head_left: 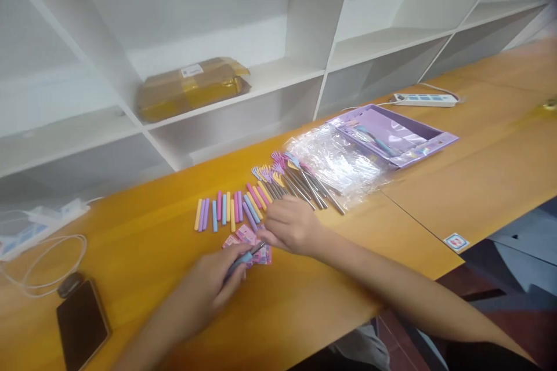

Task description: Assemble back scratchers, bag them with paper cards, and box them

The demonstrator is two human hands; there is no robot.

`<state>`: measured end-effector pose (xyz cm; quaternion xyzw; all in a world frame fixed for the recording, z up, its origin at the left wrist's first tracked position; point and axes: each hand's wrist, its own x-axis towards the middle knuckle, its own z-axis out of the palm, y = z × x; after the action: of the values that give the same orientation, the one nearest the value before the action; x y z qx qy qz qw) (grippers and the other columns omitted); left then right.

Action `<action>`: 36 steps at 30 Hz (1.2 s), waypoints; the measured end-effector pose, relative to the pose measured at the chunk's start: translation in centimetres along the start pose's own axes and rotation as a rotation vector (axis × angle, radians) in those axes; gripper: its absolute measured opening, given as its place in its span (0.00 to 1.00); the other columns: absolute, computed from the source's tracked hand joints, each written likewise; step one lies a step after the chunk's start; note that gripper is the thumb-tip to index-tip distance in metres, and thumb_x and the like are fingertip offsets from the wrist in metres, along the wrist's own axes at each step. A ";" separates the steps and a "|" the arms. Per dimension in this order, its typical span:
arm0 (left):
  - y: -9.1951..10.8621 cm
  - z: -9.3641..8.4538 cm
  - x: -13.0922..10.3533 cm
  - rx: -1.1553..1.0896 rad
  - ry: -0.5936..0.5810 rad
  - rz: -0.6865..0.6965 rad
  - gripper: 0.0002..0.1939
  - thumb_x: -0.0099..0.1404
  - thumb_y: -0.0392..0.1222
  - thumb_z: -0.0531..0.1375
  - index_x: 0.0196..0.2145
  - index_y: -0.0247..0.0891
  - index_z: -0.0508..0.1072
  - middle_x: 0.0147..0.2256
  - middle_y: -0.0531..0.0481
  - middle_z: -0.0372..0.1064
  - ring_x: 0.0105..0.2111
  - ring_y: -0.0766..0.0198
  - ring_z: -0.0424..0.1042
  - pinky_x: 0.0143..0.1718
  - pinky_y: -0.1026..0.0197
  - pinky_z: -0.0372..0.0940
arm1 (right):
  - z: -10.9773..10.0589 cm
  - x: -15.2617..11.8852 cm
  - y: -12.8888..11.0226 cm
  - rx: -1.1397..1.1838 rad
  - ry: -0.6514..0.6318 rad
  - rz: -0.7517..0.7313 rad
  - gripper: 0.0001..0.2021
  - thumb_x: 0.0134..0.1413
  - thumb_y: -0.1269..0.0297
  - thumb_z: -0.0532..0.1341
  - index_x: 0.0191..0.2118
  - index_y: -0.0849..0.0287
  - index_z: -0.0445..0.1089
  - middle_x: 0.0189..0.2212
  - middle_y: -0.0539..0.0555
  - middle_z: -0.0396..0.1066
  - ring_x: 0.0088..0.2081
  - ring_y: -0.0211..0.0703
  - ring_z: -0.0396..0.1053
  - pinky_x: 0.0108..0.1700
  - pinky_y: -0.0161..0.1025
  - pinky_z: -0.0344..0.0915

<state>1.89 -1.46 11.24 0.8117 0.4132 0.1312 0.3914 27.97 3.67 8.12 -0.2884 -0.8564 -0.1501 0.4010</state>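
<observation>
The left forearm [167, 322], bare, enters from 7 o'clock and points toward 2, its hand [223, 278] closed between thumb and fingers. The right forearm [391, 284], also bare, stretches in from 4 o'clock toward 10. The right hand [293, 225] sits near the left at its 2 o'clock, knuckles up, fingers curled, thumb reaching toward 8.
</observation>
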 end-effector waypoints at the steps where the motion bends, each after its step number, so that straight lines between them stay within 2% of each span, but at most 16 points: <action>1: 1.4 -0.9 0.1 0.188 0.087 0.035 0.17 0.82 0.47 0.51 0.60 0.44 0.73 0.42 0.46 0.78 0.40 0.58 0.76 0.43 0.56 0.68 | -1.1 1.5 0.2 0.001 -0.060 0.060 0.26 0.79 0.53 0.54 0.25 0.58 0.67 0.24 0.50 0.64 0.27 0.39 0.59 0.33 0.43 0.47; 4: 4.8 -3.1 0.8 0.549 0.348 0.083 0.16 0.80 0.41 0.50 0.57 0.43 0.75 0.44 0.46 0.78 0.41 0.55 0.78 0.42 0.55 0.69 | -5.4 5.6 0.6 0.072 -0.331 0.262 0.27 0.79 0.46 0.53 0.31 0.60 0.71 0.29 0.52 0.69 0.27 0.38 0.59 0.32 0.42 0.47; 6: 6.1 -4.1 1.2 0.641 0.460 0.114 0.14 0.80 0.41 0.52 0.54 0.43 0.76 0.42 0.48 0.77 0.40 0.57 0.78 0.41 0.56 0.69 | -8.2 7.2 0.6 0.191 -0.453 0.254 0.25 0.75 0.42 0.57 0.38 0.60 0.73 0.35 0.53 0.71 0.31 0.40 0.65 0.33 0.40 0.51; 8: 6.8 -4.9 1.2 0.661 0.501 0.169 0.13 0.81 0.44 0.54 0.53 0.45 0.77 0.39 0.51 0.77 0.38 0.61 0.78 0.39 0.60 0.70 | -10.3 7.7 0.5 0.264 -0.488 0.236 0.22 0.72 0.42 0.62 0.46 0.59 0.72 0.42 0.54 0.72 0.35 0.42 0.69 0.35 0.40 0.55; 10: 6.9 -5.4 1.0 0.645 0.486 0.224 0.12 0.82 0.46 0.55 0.53 0.49 0.78 0.38 0.54 0.76 0.36 0.65 0.78 0.37 0.65 0.70 | -11.4 7.7 0.3 0.258 -0.477 0.244 0.18 0.71 0.47 0.65 0.50 0.59 0.70 0.46 0.54 0.70 0.36 0.42 0.70 0.34 0.40 0.56; 13: 6.3 -5.8 0.6 0.622 0.464 0.265 0.12 0.82 0.45 0.56 0.54 0.49 0.79 0.39 0.56 0.78 0.36 0.69 0.79 0.38 0.69 0.70 | -11.4 7.3 0.2 0.189 -0.446 0.233 0.12 0.71 0.57 0.66 0.49 0.59 0.69 0.48 0.55 0.68 0.34 0.40 0.67 0.32 0.39 0.53; 16: 5.6 -5.8 0.6 0.662 0.503 0.288 0.13 0.82 0.45 0.56 0.57 0.46 0.78 0.38 0.55 0.78 0.35 0.69 0.79 0.37 0.69 0.69 | -10.7 7.3 0.3 0.103 -0.408 0.175 0.01 0.70 0.70 0.61 0.45 0.60 0.68 0.45 0.54 0.68 0.32 0.38 0.61 0.31 0.39 0.49; 19: 5.1 -5.5 0.8 0.734 0.563 0.366 0.12 0.81 0.44 0.58 0.57 0.45 0.78 0.37 0.54 0.77 0.33 0.68 0.77 0.35 0.67 0.67 | -10.2 7.3 0.4 0.018 -0.346 0.060 0.09 0.70 0.78 0.55 0.38 0.60 0.68 0.39 0.53 0.67 0.32 0.39 0.56 0.32 0.41 0.47; 22: 5.0 -5.3 1.0 0.802 0.613 0.438 0.12 0.79 0.40 0.61 0.58 0.43 0.77 0.39 0.52 0.78 0.36 0.67 0.78 0.38 0.65 0.67 | -10.1 7.4 0.3 -0.018 -0.308 -0.030 0.11 0.73 0.76 0.55 0.37 0.59 0.69 0.37 0.53 0.67 0.35 0.41 0.56 0.34 0.42 0.48; 27: 5.3 -5.6 1.0 0.840 0.641 0.421 0.10 0.79 0.35 0.60 0.54 0.40 0.77 0.44 0.48 0.79 0.43 0.63 0.79 0.47 0.62 0.68 | -10.0 7.5 0.2 -0.042 -0.252 -0.072 0.12 0.77 0.73 0.54 0.40 0.59 0.72 0.36 0.52 0.68 0.35 0.41 0.57 0.36 0.43 0.50; 33: 5.1 -5.6 0.9 0.875 0.643 0.462 0.17 0.77 0.33 0.62 0.61 0.42 0.75 0.42 0.50 0.77 0.39 0.65 0.76 0.41 0.63 0.66 | -8.6 7.6 0.6 -0.070 -0.175 -0.107 0.16 0.79 0.71 0.53 0.37 0.59 0.73 0.36 0.52 0.70 0.35 0.42 0.56 0.37 0.43 0.50; 36: 5.0 -5.3 1.3 0.862 0.665 0.476 0.17 0.75 0.31 0.64 0.59 0.41 0.76 0.43 0.50 0.78 0.39 0.65 0.76 0.43 0.62 0.67 | -7.6 7.6 0.7 -0.075 -0.157 -0.133 0.17 0.79 0.72 0.52 0.37 0.60 0.73 0.35 0.51 0.70 0.34 0.41 0.56 0.38 0.43 0.50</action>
<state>2.68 0.55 18.30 0.8831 0.3361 0.2831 -0.1643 29.09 3.37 18.87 -0.2564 -0.8962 -0.1855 0.3109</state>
